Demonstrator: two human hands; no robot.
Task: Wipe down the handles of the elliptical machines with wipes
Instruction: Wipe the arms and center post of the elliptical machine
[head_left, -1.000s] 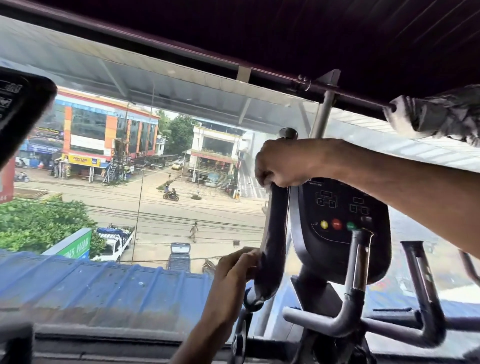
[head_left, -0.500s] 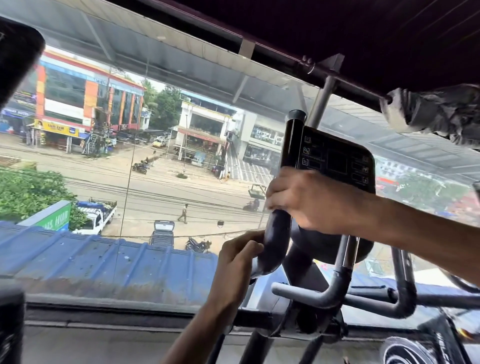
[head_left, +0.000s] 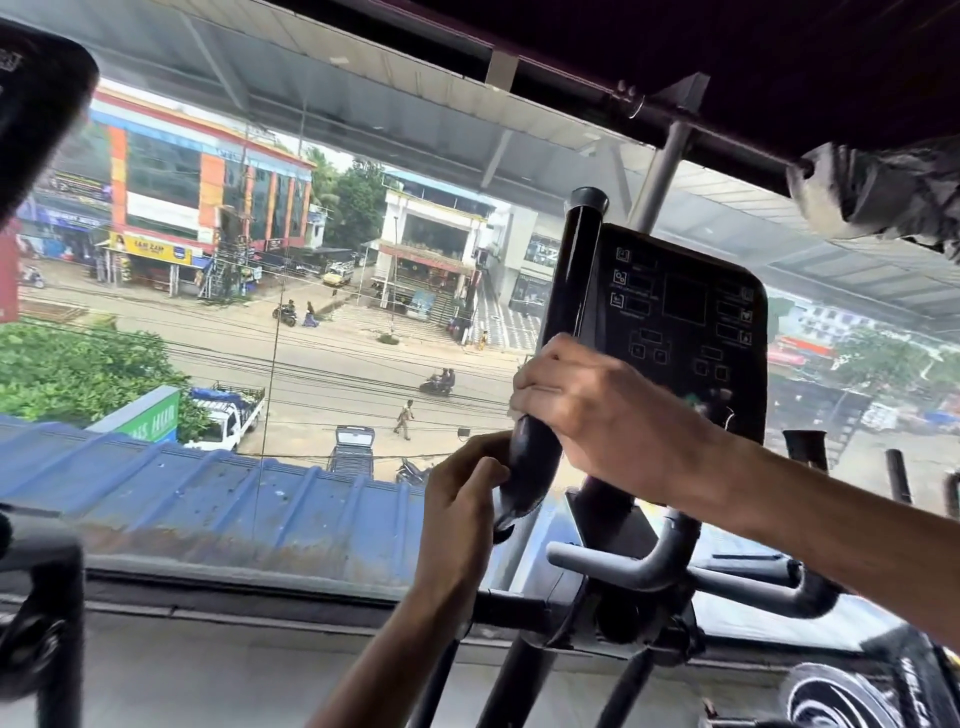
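The left hand (head_left: 462, 499) curls its fingers round the lower bend of the glossy black curved tubular handle (head_left: 577, 270), which rises just left of the flat black console panel (head_left: 685, 322). The right hand (head_left: 587, 410) grips the same handle just above. Beyond, a wide glass window (head_left: 311, 156) overlooks a street (head_left: 337, 374).

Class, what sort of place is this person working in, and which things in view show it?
Probably an upper-floor gym: the left hand and right hand grip an elliptical's black handle, its console stands behind, and a street lies below.
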